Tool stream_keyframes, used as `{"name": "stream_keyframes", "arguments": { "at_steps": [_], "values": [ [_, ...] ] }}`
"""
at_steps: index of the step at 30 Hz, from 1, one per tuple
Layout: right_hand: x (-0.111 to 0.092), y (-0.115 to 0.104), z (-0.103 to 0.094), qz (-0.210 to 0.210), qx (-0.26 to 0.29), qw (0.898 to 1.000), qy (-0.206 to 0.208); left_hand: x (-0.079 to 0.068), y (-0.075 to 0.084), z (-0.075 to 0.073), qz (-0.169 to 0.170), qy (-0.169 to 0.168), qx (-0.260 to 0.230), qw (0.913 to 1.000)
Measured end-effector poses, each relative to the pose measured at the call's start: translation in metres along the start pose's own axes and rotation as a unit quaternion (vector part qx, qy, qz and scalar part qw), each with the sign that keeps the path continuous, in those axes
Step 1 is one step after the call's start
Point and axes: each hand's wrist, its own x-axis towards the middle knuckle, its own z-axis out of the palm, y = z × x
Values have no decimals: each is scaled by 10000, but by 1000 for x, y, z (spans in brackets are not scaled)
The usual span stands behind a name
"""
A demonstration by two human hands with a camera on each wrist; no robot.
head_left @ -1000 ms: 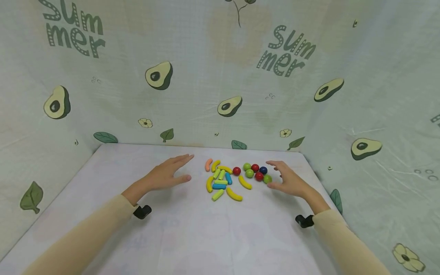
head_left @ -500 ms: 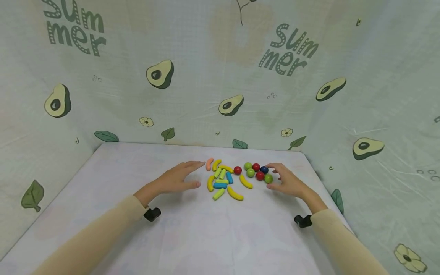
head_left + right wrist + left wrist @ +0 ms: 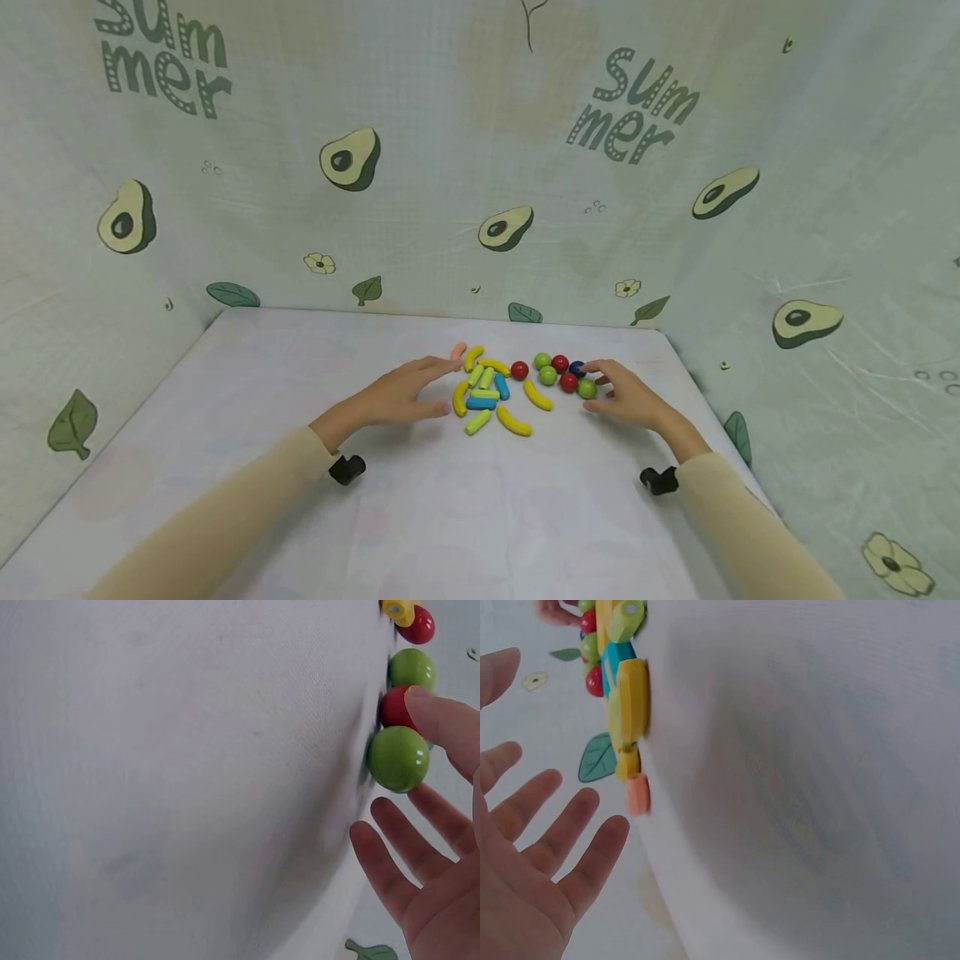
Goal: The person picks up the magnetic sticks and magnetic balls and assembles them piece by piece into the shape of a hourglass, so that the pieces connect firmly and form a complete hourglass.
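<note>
In the head view my left hand [image 3: 401, 398] hovers at the left side of a group of small toy pieces, fingers spread and nothing held. Nearest to it are a yellow banana-shaped piece [image 3: 460, 399] and a pink curved piece [image 3: 458, 350], partly covered by my fingertips. Blue sticks [image 3: 481, 404] and light green sticks [image 3: 477, 422] lie among more yellow bananas [image 3: 513, 422]. My right hand [image 3: 633, 402] is at the right end, fingers loosely bent around the edge of the ball cluster. Its thumb is close to a green ball [image 3: 399, 759], its fingertips beside a dark blue ball [image 3: 576, 367].
All the pieces lie toward the back of a white-covered table [image 3: 435, 517]. A single red ball [image 3: 519, 371] sits between the bananas and the ball cluster. Behind and at both sides hangs a printed cloth [image 3: 420, 267] with avocados and leaves.
My left hand has moved right, up to the left edge of the pieces, its fingertips now overlapping the pink piece. The right hand has stayed almost in place beside the balls.
</note>
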Motion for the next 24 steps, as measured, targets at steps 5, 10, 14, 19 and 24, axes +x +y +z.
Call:
{"name": "stream_keyframes", "arguments": {
  "at_steps": [5, 10, 14, 19, 24],
  "values": [
    [1, 2, 0, -44, 92, 9999, -1, 2, 5, 3, 45, -15, -62, 10000],
    [0, 1, 1, -70, 137, 9999, 8, 8, 8, 10, -6, -74, -171, 9998],
    [1, 2, 3, -19, 136, 9999, 11, 11, 9, 15, -24, -118, -171, 9998],
    [2, 4, 3, -6, 152, 9999, -1, 13, 9, 19, 30, -154, -214, 9996],
    [1, 5, 3, 42, 151, 9999, 32, 15, 9, 21, -43, -191, -320, 9993]
  ]
}}
